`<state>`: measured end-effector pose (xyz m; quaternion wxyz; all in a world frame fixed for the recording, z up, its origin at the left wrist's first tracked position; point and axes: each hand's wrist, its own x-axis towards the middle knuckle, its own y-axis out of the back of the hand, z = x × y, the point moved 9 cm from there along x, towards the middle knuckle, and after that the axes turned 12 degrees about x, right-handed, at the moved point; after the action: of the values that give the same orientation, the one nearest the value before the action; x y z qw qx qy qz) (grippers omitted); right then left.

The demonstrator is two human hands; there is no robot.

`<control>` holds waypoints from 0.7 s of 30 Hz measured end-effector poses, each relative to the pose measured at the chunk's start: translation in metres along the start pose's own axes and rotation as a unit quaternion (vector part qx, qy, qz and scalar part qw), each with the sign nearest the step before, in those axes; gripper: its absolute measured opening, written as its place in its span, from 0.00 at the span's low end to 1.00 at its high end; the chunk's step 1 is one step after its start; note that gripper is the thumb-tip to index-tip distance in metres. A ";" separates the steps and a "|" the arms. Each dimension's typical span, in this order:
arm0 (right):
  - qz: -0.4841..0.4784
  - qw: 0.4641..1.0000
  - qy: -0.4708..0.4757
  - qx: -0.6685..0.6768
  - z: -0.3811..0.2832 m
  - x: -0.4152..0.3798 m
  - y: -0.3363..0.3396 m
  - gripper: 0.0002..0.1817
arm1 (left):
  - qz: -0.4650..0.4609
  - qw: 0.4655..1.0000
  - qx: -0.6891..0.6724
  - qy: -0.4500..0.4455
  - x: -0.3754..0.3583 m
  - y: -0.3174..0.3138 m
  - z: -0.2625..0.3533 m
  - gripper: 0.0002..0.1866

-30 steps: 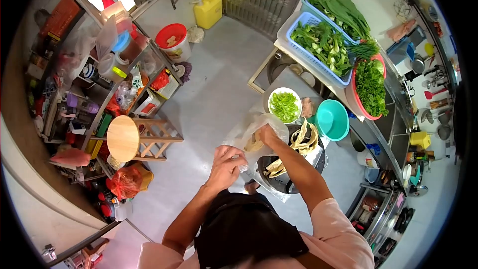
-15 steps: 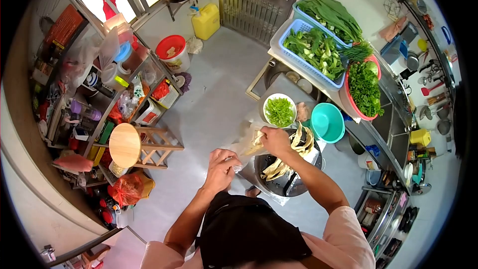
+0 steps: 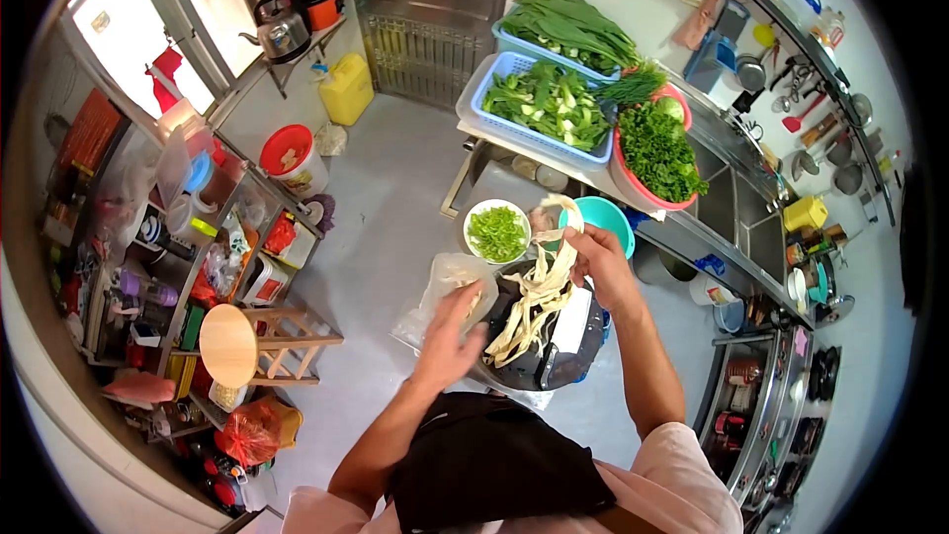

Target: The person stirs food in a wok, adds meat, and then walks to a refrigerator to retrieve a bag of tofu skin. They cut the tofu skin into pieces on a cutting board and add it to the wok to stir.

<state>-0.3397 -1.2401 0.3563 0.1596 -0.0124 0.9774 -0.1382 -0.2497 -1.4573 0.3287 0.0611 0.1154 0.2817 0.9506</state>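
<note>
Pale, long strips (image 3: 534,302) lie in a heap on a round dark board (image 3: 576,366). My right hand (image 3: 596,257) grips some of them at the upper right and lifts their ends. Beside the strips rests a cleaver (image 3: 571,321) with a broad bright blade and black handle. Left of the board, my left hand (image 3: 450,341) is blurred over a clear plastic bag (image 3: 445,282); whether it touches the bag I cannot tell. A white bowl (image 3: 496,231) of chopped greens and a turquoise basin (image 3: 605,222) stand just beyond the board.
Blue baskets (image 3: 547,104) of leafy greens and a pink basin (image 3: 657,158) sit on the counter near a sink (image 3: 736,198). A wooden stool (image 3: 229,346) and a cluttered shelf (image 3: 158,267) stand at left. A red-rimmed bucket (image 3: 294,160) is farther back.
My right hand has moved right, lifting strips off the board. The clear bag now lies open-mouthed at the board's left, and my left hand has shifted slightly. The view has turned rightward.
</note>
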 end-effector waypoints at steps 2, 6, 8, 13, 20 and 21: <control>0.008 1.000 0.001 0.028 0.009 -0.008 0.015 0.10 | -0.038 0.996 -0.085 0.001 0.020 -0.050 0.013 0.36; 0.059 0.996 -0.020 0.061 0.037 -0.012 0.050 0.12 | -0.039 0.995 -0.067 -0.057 0.042 -0.142 0.004 0.33; 0.096 0.992 -0.023 0.078 0.046 -0.012 0.066 0.09 | -0.046 0.994 -0.099 -0.028 0.036 -0.171 -0.012 0.23; 0.164 0.985 -0.040 0.044 0.120 0.027 0.134 0.14 | -0.134 0.978 -0.107 0.118 -0.008 -0.222 -0.080 0.16; 0.140 0.911 -0.111 -0.372 0.226 0.058 0.167 0.27 | -0.137 0.966 0.056 0.211 -0.052 -0.234 -0.143 0.24; 0.140 0.817 0.014 -0.559 0.196 0.057 0.143 0.27 | -0.108 0.974 0.065 0.191 -0.052 -0.220 -0.133 0.22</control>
<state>-0.3286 -1.1592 0.1209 0.1291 0.0395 0.8798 0.4557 -0.2220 -1.3525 0.0903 0.1012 -0.0954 0.3598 0.9226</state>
